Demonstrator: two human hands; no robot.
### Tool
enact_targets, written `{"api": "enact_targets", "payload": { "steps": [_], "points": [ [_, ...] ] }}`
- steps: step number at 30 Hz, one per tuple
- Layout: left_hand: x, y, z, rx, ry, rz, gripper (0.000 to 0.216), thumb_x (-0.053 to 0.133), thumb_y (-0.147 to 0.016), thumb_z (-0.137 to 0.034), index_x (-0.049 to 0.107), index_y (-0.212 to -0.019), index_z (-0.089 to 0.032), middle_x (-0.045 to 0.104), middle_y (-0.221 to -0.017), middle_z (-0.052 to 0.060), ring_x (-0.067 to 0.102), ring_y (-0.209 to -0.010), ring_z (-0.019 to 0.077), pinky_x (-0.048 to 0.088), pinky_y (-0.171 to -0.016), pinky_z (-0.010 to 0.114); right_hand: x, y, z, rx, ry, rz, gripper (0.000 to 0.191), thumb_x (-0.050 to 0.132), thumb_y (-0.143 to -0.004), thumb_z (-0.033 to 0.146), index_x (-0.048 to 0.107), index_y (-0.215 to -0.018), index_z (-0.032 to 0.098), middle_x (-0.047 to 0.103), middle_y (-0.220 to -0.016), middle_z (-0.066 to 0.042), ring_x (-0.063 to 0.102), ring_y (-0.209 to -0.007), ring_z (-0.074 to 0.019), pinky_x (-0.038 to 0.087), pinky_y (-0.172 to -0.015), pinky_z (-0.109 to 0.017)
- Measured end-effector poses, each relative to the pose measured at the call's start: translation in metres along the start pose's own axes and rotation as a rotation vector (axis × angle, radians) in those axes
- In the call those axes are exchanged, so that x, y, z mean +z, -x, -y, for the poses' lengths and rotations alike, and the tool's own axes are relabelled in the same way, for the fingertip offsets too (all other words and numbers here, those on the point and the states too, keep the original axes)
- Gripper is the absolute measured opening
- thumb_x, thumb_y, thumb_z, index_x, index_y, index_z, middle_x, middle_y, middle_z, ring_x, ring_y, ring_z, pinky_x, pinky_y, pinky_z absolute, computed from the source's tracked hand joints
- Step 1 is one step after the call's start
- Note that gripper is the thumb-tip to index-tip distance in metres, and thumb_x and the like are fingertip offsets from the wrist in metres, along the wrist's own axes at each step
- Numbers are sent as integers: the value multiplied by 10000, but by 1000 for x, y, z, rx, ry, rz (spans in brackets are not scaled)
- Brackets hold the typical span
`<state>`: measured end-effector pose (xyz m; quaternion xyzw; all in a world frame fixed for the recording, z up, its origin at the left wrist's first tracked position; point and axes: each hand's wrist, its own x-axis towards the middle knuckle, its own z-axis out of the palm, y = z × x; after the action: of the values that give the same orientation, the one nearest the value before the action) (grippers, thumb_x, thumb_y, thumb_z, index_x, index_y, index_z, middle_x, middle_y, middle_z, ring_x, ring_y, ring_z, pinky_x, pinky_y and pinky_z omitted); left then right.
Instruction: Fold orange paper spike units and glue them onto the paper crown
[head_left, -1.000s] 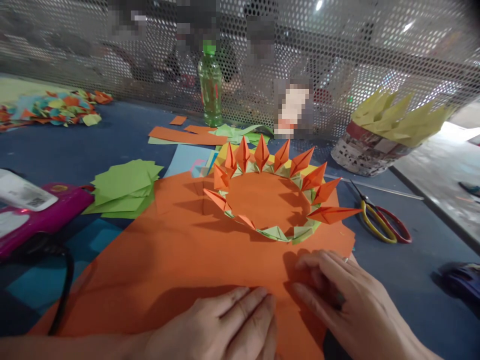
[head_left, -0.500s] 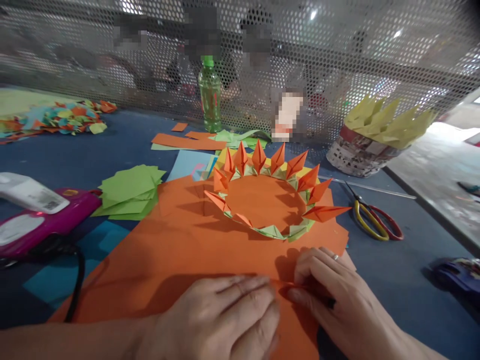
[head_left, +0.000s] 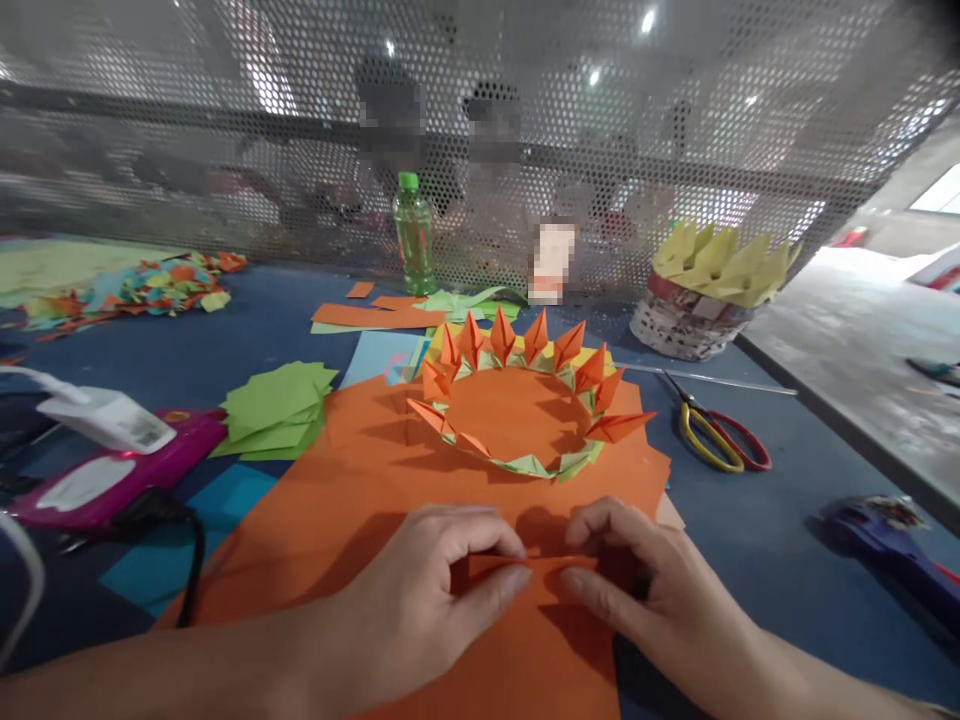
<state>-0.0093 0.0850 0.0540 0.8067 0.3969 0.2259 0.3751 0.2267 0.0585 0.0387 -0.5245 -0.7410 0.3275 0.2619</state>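
A small folded piece of orange paper [head_left: 549, 562] stands between my hands, its thin upper edge showing against the large orange sheet below. My left hand [head_left: 457, 575] pinches its left end between thumb and fingers. At the other end, my right hand [head_left: 637, 575] grips it the same way. The orange sheet [head_left: 375, 480] lies flat under both hands. Just beyond my fingers sits a paper ring [head_left: 532, 466] of folded light green pieces, with pointed orange petals [head_left: 535, 338] standing along its back and sides. Part of the folded piece is hidden by my fingers.
Scissors [head_left: 716, 430] and a blue tool [head_left: 877, 545] lie at right. A newspaper-covered basket [head_left: 679, 325] with yellow points stands behind them. Green squares [head_left: 277, 405], a pink power strip [head_left: 120, 480] and paper scraps [head_left: 150, 290] are at left. A bottle [head_left: 415, 240] stands by the perforated screen.
My left hand has gone from lying flat over the orange paper to pinching its left end. My right hand keeps its grip. The whole view has shifted as my head moved.
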Motion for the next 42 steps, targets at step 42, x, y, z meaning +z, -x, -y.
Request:
{"api": "enact_targets", "payload": {
  "steps": [42],
  "points": [
    [3,-1,10,-176,218,72,227,571,-934,-358,695,-885,-175,629,-738,-14,499,-651,111,384,-588,207,-2,-1,-5,-62,-26,-37,268,583,-975,416,664,-796,233,620,-642,53,522,-574,-90,402,-546,-211]
  ]
}}
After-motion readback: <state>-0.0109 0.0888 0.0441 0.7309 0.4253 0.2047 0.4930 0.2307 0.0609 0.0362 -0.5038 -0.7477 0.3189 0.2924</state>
